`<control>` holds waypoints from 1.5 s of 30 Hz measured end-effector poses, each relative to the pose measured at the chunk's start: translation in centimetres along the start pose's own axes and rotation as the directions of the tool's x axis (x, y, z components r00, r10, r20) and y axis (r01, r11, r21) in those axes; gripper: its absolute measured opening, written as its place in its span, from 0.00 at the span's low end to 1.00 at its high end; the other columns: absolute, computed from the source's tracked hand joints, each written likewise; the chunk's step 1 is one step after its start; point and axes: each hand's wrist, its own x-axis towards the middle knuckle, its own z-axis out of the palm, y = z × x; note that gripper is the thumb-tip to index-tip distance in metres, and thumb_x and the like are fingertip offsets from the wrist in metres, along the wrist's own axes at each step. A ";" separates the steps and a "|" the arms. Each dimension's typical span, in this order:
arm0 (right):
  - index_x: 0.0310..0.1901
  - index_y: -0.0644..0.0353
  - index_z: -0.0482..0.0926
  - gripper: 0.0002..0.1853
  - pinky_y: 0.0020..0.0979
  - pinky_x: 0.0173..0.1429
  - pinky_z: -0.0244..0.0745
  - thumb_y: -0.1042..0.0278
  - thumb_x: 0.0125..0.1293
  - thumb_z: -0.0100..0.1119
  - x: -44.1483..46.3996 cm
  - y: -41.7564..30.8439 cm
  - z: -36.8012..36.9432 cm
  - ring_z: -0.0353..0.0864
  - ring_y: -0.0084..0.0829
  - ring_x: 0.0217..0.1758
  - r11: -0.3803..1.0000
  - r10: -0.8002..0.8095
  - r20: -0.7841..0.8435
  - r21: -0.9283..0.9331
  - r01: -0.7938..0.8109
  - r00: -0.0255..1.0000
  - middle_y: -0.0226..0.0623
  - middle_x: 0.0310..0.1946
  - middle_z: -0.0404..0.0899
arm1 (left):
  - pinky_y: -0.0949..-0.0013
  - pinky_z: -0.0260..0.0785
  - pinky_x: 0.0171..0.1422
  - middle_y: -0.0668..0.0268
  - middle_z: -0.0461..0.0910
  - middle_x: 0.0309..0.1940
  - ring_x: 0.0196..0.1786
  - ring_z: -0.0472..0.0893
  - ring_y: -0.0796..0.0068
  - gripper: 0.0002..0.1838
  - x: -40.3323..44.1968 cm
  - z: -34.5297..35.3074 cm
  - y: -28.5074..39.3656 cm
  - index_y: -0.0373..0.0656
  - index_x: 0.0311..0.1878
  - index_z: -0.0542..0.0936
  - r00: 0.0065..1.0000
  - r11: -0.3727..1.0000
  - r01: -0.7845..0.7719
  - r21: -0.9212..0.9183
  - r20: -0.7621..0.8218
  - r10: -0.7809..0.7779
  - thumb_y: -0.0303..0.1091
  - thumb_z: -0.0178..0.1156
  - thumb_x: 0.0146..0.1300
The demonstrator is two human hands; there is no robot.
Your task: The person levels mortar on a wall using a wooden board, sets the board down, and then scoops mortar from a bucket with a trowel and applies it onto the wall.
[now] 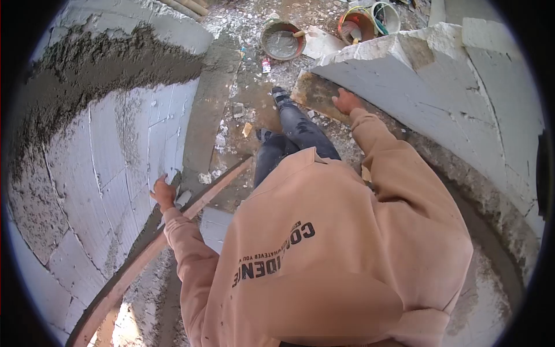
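Note:
At the left, my left hand [163,192] is beside the lower edge of the grey block wall [136,144], its fingers apart and nothing visible in them. A small pale piece [184,198] lies close to its wrist. My right hand [347,102] is above a dirty board [318,95] at the foot of the right block wall [428,92]. Its fingers are loosely bent and partly spread, with nothing visible in them. Wet grey mortar [115,63] covers a broad band of the left wall.
A mortar bucket [281,41], a reddish bucket [355,26] and a white bucket [386,18] stand at the top. A long wooden beam [136,266] slants across the lower left. Rubble bits litter the floor around my legs [300,124].

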 end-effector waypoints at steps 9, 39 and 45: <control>0.38 0.59 0.81 0.10 0.48 0.48 0.78 0.65 0.59 0.56 -16.2 11.3 20.0 0.83 0.48 0.46 0.704 0.391 0.021 0.638 -0.314 0.920 0.50 0.40 0.84 | 0.69 0.75 0.55 0.56 0.82 0.50 0.49 0.82 0.70 0.30 4.4 8.7 9.4 0.36 0.65 0.74 0.923 0.573 -0.205 -0.794 0.037 0.382 0.15 0.56 0.55; 0.38 0.55 0.84 0.10 0.42 0.41 0.80 0.62 0.55 0.64 -39.4 24.5 54.0 0.84 0.38 0.43 0.999 -0.041 -0.017 -0.008 0.041 0.999 0.38 0.37 0.84 | 0.64 0.70 0.67 0.53 0.76 0.63 0.62 0.78 0.63 0.31 0.6 -3.4 30.8 0.37 0.69 0.69 0.591 0.457 -0.721 -0.520 -0.117 0.798 0.11 0.47 0.61; 0.39 0.54 0.80 0.07 0.37 0.40 0.80 0.65 0.61 0.57 -37.3 33.5 52.9 0.86 0.32 0.34 -0.051 0.545 0.383 0.903 -0.427 0.745 0.34 0.35 0.84 | 0.66 0.74 0.59 0.53 0.77 0.58 0.56 0.79 0.63 0.29 -12.2 14.1 15.8 0.35 0.67 0.71 0.821 0.714 -0.389 -0.582 0.133 0.556 0.15 0.52 0.60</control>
